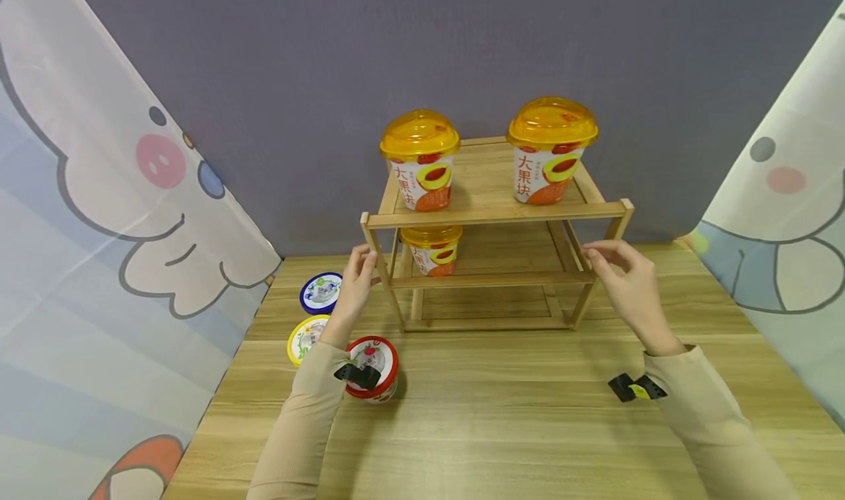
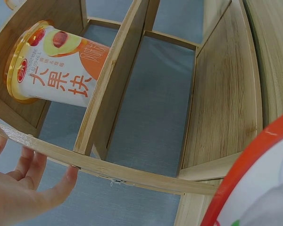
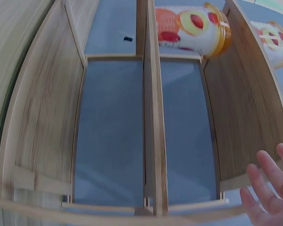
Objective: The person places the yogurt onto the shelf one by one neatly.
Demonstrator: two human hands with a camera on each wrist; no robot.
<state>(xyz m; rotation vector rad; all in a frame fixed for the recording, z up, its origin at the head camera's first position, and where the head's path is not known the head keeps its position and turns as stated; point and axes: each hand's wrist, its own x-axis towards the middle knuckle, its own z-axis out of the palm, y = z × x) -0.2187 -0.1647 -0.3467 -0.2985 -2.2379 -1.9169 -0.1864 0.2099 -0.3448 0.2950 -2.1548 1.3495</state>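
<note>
A wooden three-level rack [image 1: 495, 278] stands on the table. My left hand [image 1: 356, 284] is at its left upright, with fingertips right against the wood in the left wrist view. At the right upright is my right hand [image 1: 623, 276], fingers spread beside the frame in the right wrist view [image 3: 269, 188]. Two fruit cups with orange domed lids are on the top shelf, a left cup [image 1: 422, 163] and a right cup [image 1: 551, 152]. Another fruit cup [image 1: 432, 251] sits at the left of the middle shelf.
Left of the rack are a blue-lidded tub [image 1: 321, 292], a yellow-lidded tub [image 1: 305, 339] partly behind my left arm, and a red-lidded tub [image 1: 376, 361]. A grey backdrop [image 1: 317, 82] rises behind, with cartoon-printed curtains [image 1: 99, 214] at both sides.
</note>
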